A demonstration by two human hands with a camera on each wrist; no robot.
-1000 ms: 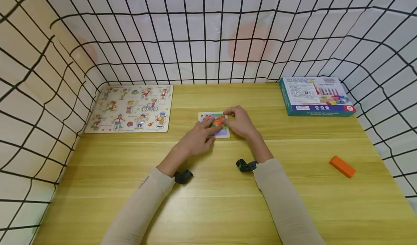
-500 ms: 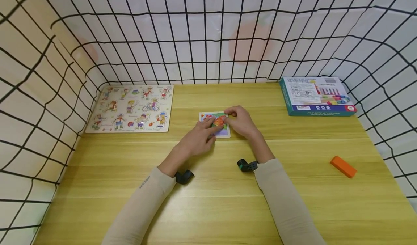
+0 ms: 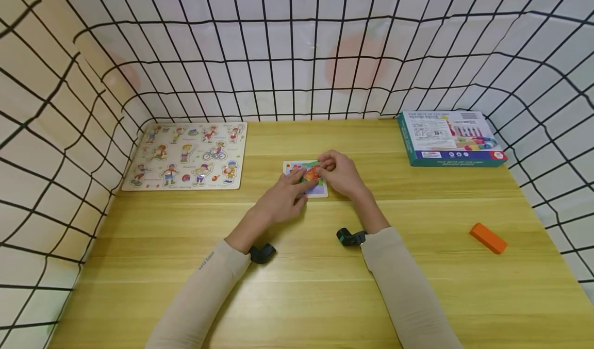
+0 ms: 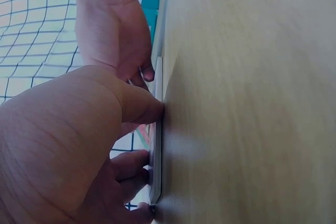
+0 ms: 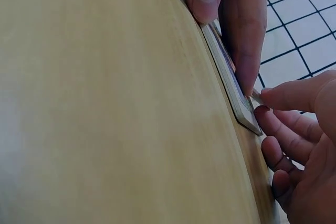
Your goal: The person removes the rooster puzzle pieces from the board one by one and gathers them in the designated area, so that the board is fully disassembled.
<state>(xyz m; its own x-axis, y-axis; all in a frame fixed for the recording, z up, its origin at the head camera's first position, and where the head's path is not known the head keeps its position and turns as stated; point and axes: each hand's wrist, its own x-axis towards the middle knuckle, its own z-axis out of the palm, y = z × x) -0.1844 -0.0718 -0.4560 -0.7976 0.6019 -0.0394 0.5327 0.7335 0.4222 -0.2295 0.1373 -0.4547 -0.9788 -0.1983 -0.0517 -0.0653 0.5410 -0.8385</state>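
Observation:
Near the middle of the table lies a small white-bordered picture puzzle [image 3: 320, 192] with a red, green and purple picture. My left hand [image 3: 280, 198] rests on it from the left, fingers spread over the picture and thumb at the near edge. At the far right corner, my right hand [image 3: 344, 176] pinches a thin puzzle piece [image 5: 256, 96] between thumb and forefinger. The piece tilts up from the board in the right wrist view. In the left wrist view the board's edge [image 4: 158, 166] lies flat on the table, and the left fingers hide part of the picture.
A larger puzzle board [image 3: 183, 155] with sports figures lies at the back left. A teal and white toy box [image 3: 452, 137] stands at the back right. An orange block [image 3: 488, 238] lies on the right. Black wire mesh [image 3: 301, 55] encloses the table's back and sides.
My right fingertips have shifted slightly at the corner, and the puzzle piece's edge there now looks raised. The left hand stays in place on the picture.

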